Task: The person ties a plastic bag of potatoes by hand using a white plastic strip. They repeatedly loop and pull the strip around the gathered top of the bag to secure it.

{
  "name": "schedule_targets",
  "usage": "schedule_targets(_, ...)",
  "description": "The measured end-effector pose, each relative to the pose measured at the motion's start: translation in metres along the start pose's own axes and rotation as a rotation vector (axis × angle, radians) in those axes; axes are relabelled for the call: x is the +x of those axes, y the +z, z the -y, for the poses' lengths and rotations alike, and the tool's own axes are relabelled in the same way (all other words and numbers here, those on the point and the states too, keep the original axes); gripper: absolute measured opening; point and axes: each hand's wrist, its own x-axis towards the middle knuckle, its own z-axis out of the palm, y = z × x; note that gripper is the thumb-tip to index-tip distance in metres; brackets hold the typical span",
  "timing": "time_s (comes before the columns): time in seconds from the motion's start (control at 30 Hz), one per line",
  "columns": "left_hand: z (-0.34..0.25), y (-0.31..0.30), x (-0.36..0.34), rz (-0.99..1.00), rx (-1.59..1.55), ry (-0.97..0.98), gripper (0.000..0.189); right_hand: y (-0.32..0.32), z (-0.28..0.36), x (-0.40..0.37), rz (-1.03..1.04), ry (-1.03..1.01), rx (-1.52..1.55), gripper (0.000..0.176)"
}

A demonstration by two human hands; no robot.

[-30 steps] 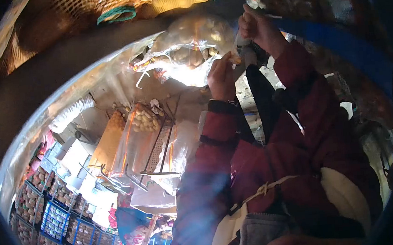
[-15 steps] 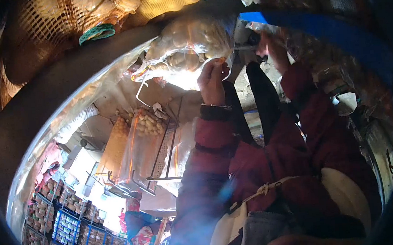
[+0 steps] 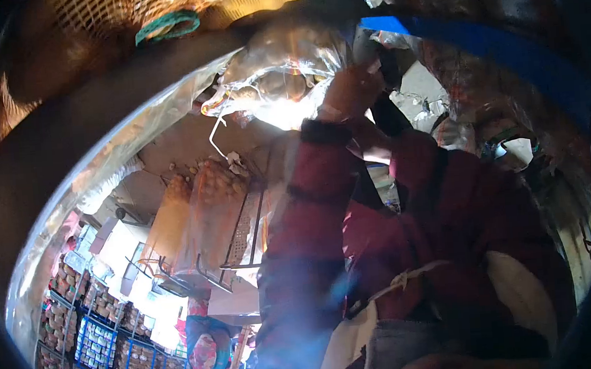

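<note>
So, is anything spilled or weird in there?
Yes, a little: some small round things, perhaps potatoes, seem to lie loose on the floor near the tall bags, while similar ones are inside. A white strand also sticks out untidily from the clear bag.

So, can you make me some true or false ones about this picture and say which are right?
1. The sleeves are dark red. True.
2. The hands are far apart. False: the hands are close together.
3. A clear plastic bag is beside the hands. True.
4. A green loop shows near the top. True.
5. The crates at the lower left are empty. False: the crates are filled.
</note>
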Motion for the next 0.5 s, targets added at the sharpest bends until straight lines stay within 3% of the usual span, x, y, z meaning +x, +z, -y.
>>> schedule_targets(0.03,0.000,-0.012,-0.020,-0.161,-0.244,-0.080,0.023,-0.005,0.008,0.010,0.023,0.021,0.020,0.029)
schedule_targets(0.07,-0.003,-0.027,-0.042,-0.323,-0.484,-0.153,0.023,-0.018,0.031,0.021,0.064,0.364,0.276,0.023)
schedule_targets(0.13,0.015,-0.037,-0.098,-0.646,-0.770,-0.412,0.022,-0.039,0.049,0.036,0.187,0.299,0.135,0.025)
schedule_targets(0.17,0.035,-0.021,-0.119,-0.775,-0.424,-0.255,0.025,-0.042,0.051,0.040,0.304,0.234,-0.009,0.028)
schedule_targets(0.2,0.064,0.003,-0.139,-0.759,-0.641,-0.388,0.025,-0.032,0.045,0.031,0.195,0.293,0.038,0.030)
schedule_targets(0.27,0.081,0.061,-0.145,-0.513,-0.878,-0.603,0.028,-0.032,0.044,0.036,0.190,0.267,-0.011,0.031)
schedule_targets(0.37,0.053,0.127,-0.084,-0.228,-1.378,-0.514,0.038,-0.022,0.038,0.037,0.130,0.198,-0.068,0.037)
schedule_targets(0.43,0.036,0.142,-0.034,-0.151,-1.626,-0.437,0.047,-0.018,0.034,0.042,0.220,0.211,-0.171,0.037)
schedule_targets(0.5,0.039,0.134,-0.004,-0.148,-1.697,-0.394,0.051,-0.007,0.017,0.041,0.176,0.139,-0.160,0.038)
